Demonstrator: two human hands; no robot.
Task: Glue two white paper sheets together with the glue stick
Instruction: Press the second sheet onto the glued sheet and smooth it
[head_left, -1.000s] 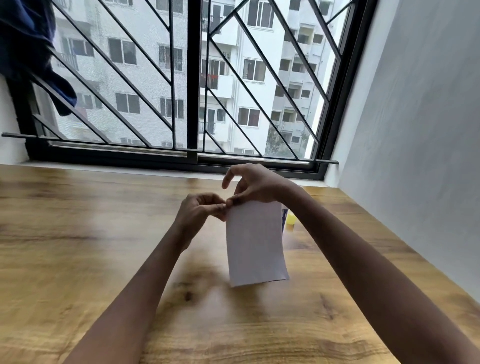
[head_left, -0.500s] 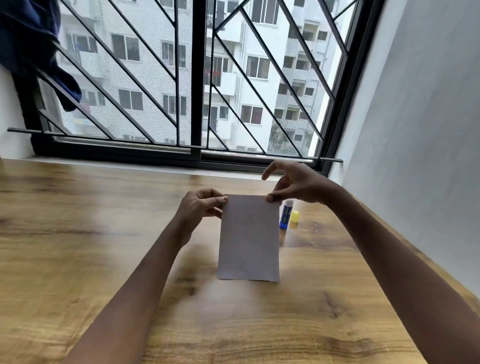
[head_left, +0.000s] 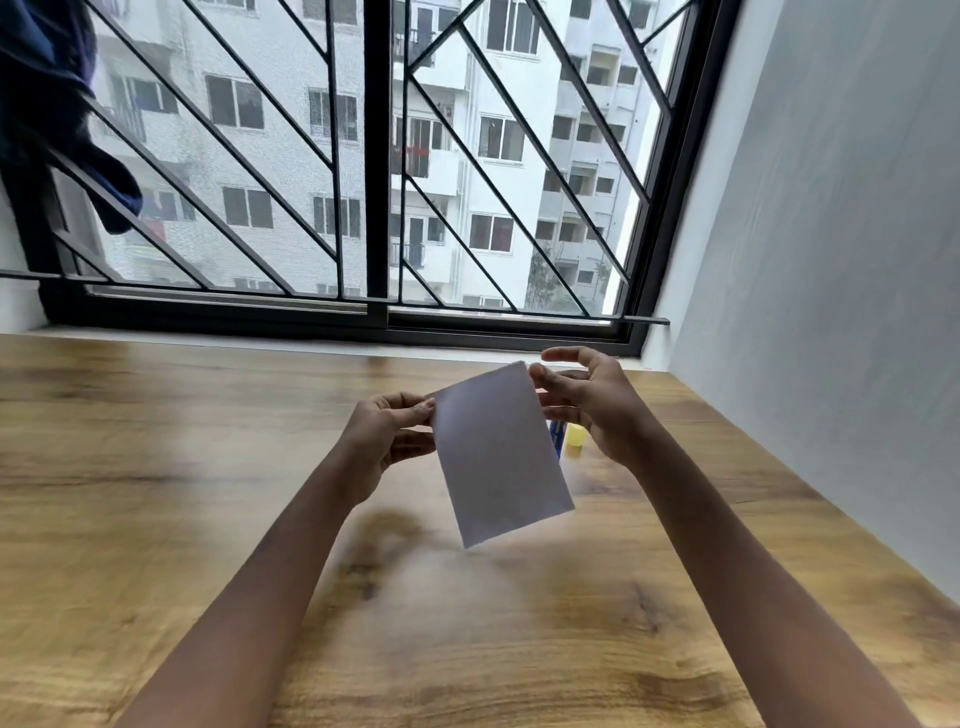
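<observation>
A white paper sheet (head_left: 498, 457) hangs tilted above the wooden table (head_left: 156, 493); I cannot tell whether it is one sheet or two stuck together. My left hand (head_left: 387, 436) pinches its upper left edge between thumb and fingers. My right hand (head_left: 587, 400) is just right of the sheet's top corner, fingers spread, not clearly touching it. Behind the sheet on the table stands the blue glue stick (head_left: 557, 436), mostly hidden, with its yellow cap (head_left: 574, 439) beside it.
A black-framed window with a diagonal metal grille (head_left: 374, 182) runs along the table's far edge. A grey wall (head_left: 831, 286) bounds the table on the right. Dark blue cloth (head_left: 52, 104) hangs at the upper left.
My right hand has let go of the sheet's top right corner and opened. The sheet has swung from upright to tilted, its lower end now to the right, held by the left hand alone.
</observation>
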